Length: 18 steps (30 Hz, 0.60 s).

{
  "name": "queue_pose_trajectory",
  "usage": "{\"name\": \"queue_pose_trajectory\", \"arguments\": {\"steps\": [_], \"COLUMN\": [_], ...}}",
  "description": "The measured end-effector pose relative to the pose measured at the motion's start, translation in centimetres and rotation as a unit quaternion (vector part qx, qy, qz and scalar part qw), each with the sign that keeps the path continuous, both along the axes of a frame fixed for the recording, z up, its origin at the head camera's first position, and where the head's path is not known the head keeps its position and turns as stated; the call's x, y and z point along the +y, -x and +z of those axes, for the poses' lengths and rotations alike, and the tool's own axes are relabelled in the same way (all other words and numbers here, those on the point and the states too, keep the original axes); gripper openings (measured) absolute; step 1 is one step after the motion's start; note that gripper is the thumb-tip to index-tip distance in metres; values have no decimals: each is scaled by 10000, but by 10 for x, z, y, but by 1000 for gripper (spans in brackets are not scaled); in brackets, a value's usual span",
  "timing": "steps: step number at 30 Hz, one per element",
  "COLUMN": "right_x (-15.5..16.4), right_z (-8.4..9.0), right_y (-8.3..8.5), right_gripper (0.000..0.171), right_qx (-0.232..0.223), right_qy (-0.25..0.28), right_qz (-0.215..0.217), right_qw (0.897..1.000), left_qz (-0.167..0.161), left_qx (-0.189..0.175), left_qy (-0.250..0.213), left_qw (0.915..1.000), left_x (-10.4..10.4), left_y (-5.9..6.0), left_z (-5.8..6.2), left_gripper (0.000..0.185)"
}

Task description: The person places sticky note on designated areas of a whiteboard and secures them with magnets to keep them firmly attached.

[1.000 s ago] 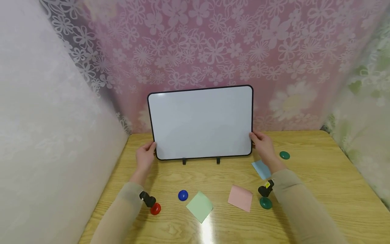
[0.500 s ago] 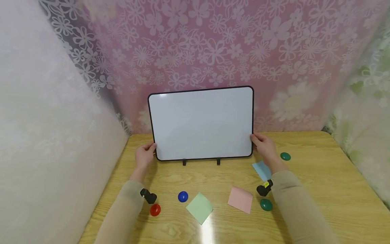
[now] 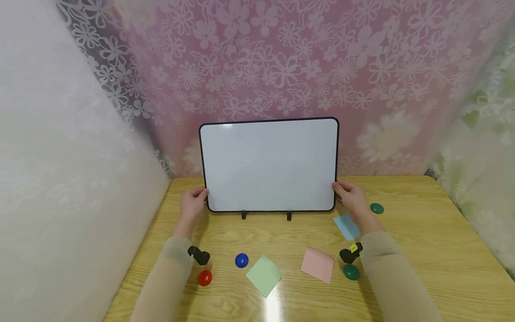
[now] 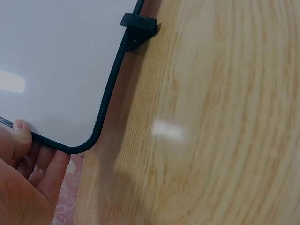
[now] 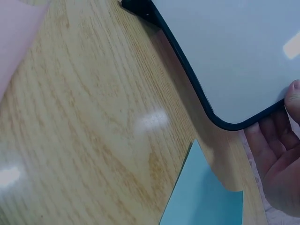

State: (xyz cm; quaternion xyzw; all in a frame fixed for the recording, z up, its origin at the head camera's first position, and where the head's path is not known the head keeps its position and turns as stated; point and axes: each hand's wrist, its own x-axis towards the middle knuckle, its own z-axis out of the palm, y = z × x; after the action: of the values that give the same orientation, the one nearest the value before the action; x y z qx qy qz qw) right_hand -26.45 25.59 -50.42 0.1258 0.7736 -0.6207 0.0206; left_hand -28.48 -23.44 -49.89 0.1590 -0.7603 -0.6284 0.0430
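Observation:
A white whiteboard (image 3: 269, 165) with a thin black frame stands upright near the back of the table, on small black stand feet (image 3: 243, 215). My left hand (image 3: 192, 205) pinches its left edge near the lower corner, thumb on the front face and fingers behind. On the opposite side, my right hand (image 3: 351, 199) holds the right edge the same way. The left wrist view shows the left hand (image 4: 28, 173) at the frame and one black foot (image 4: 139, 29). In the right wrist view the right hand (image 5: 281, 154) grips the frame above a blue sticky note (image 5: 204, 192).
On the wooden table (image 3: 422, 250) lie a green sticky note (image 3: 263, 275), a pink sticky note (image 3: 318, 264), a red magnet (image 3: 204, 278), a blue magnet (image 3: 242, 260) and two green magnets (image 3: 351, 272). A pink floral curtain (image 3: 281, 67) hangs behind the board.
The whiteboard's top edge has shifted slightly right and down in the head view, and the board looks more level. Both hands keep their hold on its sides.

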Motion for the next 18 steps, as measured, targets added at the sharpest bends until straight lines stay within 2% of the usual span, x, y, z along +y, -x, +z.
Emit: {"name": "queue_pose_trajectory", "arguments": {"steps": [9, 18], "right_x": [7, 12], "right_z": [1, 2], "right_y": [-10, -15], "right_gripper": [62, 62], "right_qx": [-186, -165], "right_qy": [52, -130], "right_qz": [152, 89], "right_qw": [9997, 9997], "left_qz": [-140, -175], "left_qx": [-138, -55], "left_qy": [-203, -261], "left_qw": [9996, 9995], "left_x": [4, 8], "left_y": [1, 5], "left_z": [5, 1], "left_gripper": [36, 36]}}
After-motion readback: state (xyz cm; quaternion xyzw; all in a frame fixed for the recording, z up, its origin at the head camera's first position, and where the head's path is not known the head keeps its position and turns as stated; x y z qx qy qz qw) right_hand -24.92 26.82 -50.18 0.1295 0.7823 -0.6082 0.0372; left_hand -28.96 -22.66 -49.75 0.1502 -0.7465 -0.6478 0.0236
